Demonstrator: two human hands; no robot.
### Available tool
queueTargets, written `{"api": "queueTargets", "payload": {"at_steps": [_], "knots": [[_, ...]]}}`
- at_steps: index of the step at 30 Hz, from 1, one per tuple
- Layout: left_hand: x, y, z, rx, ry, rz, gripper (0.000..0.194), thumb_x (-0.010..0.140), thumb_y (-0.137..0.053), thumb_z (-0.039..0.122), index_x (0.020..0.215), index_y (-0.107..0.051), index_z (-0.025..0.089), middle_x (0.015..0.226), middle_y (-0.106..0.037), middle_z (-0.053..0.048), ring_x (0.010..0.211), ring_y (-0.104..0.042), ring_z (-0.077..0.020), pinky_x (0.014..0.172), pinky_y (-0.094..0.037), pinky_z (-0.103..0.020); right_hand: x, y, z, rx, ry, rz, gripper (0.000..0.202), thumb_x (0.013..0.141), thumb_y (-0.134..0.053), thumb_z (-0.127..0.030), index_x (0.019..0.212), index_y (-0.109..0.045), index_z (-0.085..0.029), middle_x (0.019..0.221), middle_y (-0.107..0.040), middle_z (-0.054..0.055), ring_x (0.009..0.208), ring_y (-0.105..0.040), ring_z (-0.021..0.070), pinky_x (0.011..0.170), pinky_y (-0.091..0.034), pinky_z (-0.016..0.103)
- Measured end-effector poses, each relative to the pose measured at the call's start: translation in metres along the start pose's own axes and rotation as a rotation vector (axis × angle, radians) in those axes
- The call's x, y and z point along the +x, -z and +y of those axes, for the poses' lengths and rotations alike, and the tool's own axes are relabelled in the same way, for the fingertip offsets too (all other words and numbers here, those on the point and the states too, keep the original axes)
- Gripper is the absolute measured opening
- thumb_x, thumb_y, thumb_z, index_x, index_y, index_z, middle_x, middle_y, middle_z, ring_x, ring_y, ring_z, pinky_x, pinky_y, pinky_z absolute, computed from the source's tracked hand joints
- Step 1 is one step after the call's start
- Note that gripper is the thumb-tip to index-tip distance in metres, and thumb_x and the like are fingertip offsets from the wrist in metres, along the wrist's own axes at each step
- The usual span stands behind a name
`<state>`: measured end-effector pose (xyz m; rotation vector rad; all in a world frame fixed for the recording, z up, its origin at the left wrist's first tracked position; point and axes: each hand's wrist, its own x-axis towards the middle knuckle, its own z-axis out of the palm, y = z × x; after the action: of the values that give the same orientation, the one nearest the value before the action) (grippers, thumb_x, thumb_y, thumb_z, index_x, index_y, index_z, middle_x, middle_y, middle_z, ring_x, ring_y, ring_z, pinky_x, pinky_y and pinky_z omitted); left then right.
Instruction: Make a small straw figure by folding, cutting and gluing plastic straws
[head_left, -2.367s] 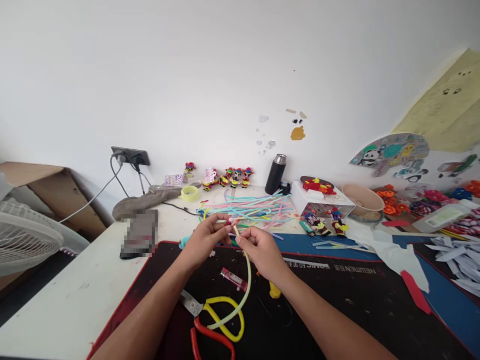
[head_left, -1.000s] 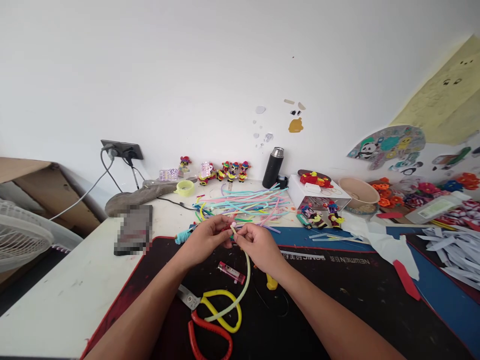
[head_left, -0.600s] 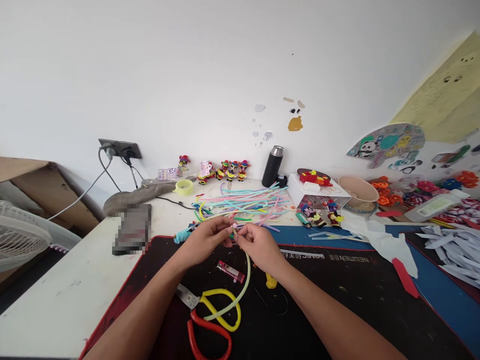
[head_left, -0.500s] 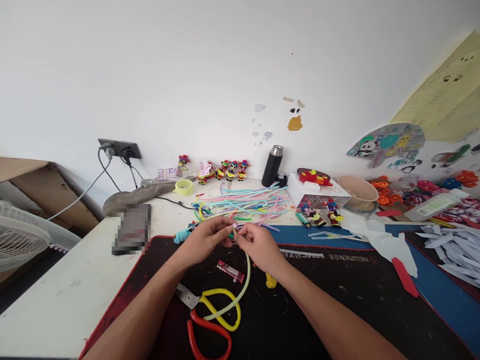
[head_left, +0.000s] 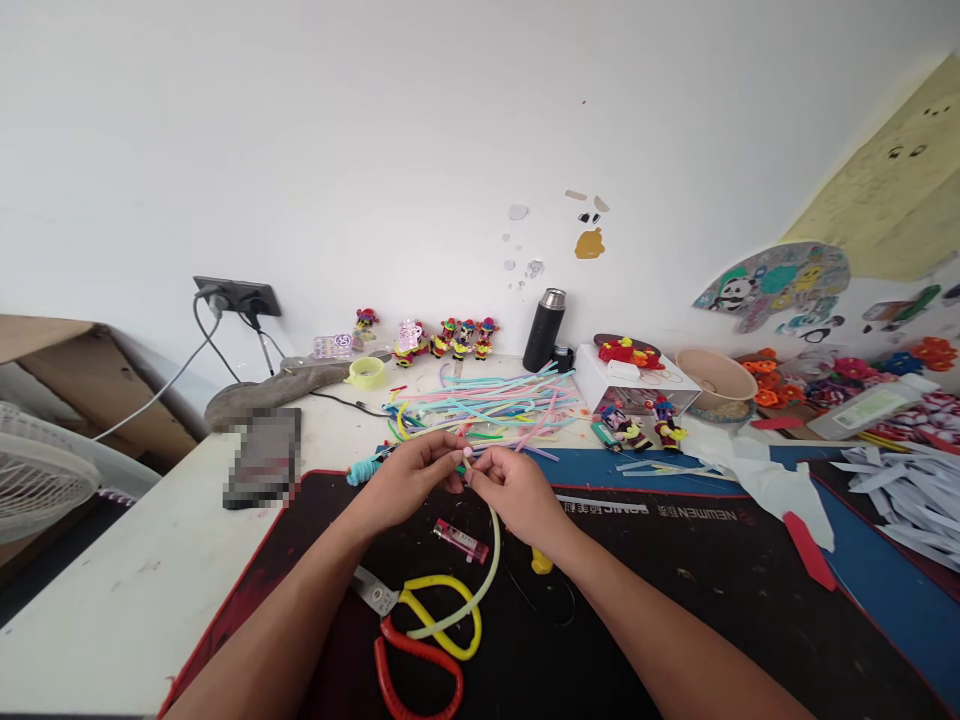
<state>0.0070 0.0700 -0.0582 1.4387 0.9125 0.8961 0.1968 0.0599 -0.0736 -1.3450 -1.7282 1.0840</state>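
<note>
My left hand [head_left: 421, 474] and my right hand [head_left: 520, 494] meet above the back edge of the black mat, both with fingertips pinched. From my right fingers a pale green pipe cleaner [head_left: 491, 570] curves down, its lower end across the scissors' handles. Its upper end reaches toward my left fingertips, where a small pinkish bit and some green show; the fingers mostly hide them. Below my hands lie a pink lighter [head_left: 460, 540] and scissors [head_left: 431, 640] with one yellow and one red handle. A yellow-handled tool [head_left: 541, 561] is partly behind my right wrist.
Pastel pipe cleaners [head_left: 495, 395] are heaped behind my hands, with small dolls [head_left: 465, 340] along the wall. A black flask [head_left: 544, 330] and a white box [head_left: 637, 387] stand at the back. White strips [head_left: 900, 500] lie right; a fan [head_left: 45, 470] stands left.
Both hands stay in nearly the same place, with only a slight shift of the fingertips. The pipe cleaner and the things on the mat have not moved.
</note>
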Motion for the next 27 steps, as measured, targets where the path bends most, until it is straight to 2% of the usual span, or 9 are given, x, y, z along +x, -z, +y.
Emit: {"api": "queueTargets", "payload": {"at_steps": [15,20,27], "knots": [[0.0008,0.0016,0.0048,-0.056,0.038,0.025,0.041,0.085,-0.073,0.056,0.101,-0.062,0.019,0.073,-0.068,0.001,0.072,-0.069,-0.0185,0.071,-0.054,-0.03,0.0,-0.0018,0.001,0.087,-0.001,0.003,0.019,0.089,-0.063,-0.038,0.081,-0.062,-0.02,0.056,-0.044,-0.006,0.05,-0.032,0.0112,0.048,-0.022,0.025],[0.0004,0.0019,0.004,-0.12,0.051,0.028,0.039,0.085,-0.076,0.053,0.097,-0.059,0.02,0.073,-0.069,0.001,0.072,-0.069,-0.0176,0.072,-0.053,-0.029,-0.0003,-0.0023,0.0011,0.128,-0.003,-0.003,0.02,0.089,-0.064,-0.038,0.083,-0.063,-0.019,0.058,-0.048,-0.006,0.051,-0.035,0.0111,0.049,-0.024,0.025],[0.0012,0.0034,0.0005,-0.143,0.041,0.05,0.035,0.084,-0.078,0.048,0.095,-0.062,0.019,0.077,-0.069,-0.001,0.075,-0.068,-0.0176,0.077,-0.055,-0.031,-0.0004,-0.0028,0.0023,0.185,-0.015,-0.007,0.025,0.087,-0.068,-0.043,0.084,-0.065,-0.019,0.058,-0.049,-0.006,0.049,-0.035,0.0106,0.047,-0.024,0.025]]}}
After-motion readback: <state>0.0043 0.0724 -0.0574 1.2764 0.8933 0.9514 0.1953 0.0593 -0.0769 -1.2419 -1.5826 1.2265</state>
